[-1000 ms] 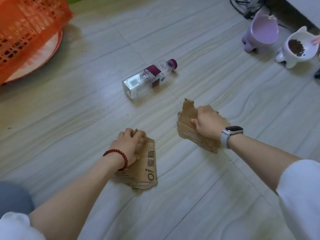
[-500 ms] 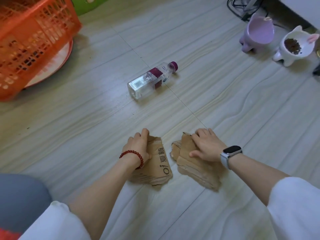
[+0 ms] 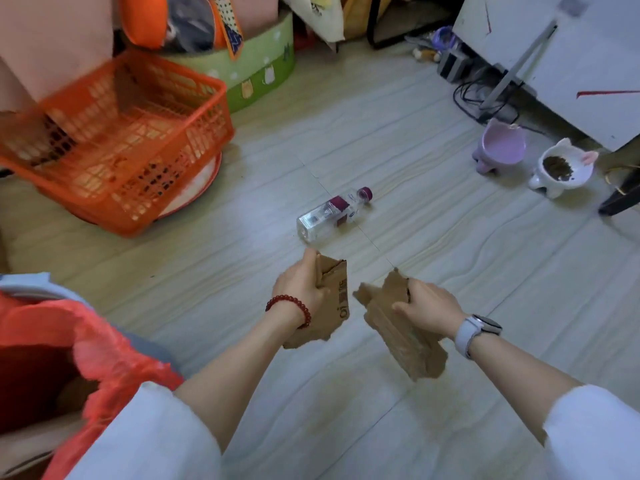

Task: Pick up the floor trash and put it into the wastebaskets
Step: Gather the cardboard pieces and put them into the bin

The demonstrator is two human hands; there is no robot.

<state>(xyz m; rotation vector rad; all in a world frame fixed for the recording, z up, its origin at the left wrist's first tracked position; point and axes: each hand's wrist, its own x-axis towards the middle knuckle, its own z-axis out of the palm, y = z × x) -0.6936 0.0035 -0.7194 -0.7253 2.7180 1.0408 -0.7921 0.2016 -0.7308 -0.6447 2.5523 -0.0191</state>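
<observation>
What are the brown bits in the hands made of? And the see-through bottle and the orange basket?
The brown pieces look like cardboard: matte, with torn edges, ribbed lines on one and print on the other. The bottle seems clear, shiny plastic with a purple cap, though glass cannot be ruled out. The orange basket looks like moulded plastic, with lattice walls.

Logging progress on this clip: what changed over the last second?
Both cardboard pieces left the floor: the left hand holds the printed cardboard piece and the right hand the torn cardboard piece, drawn closer together. The plastic bottle lies where it was.
</observation>
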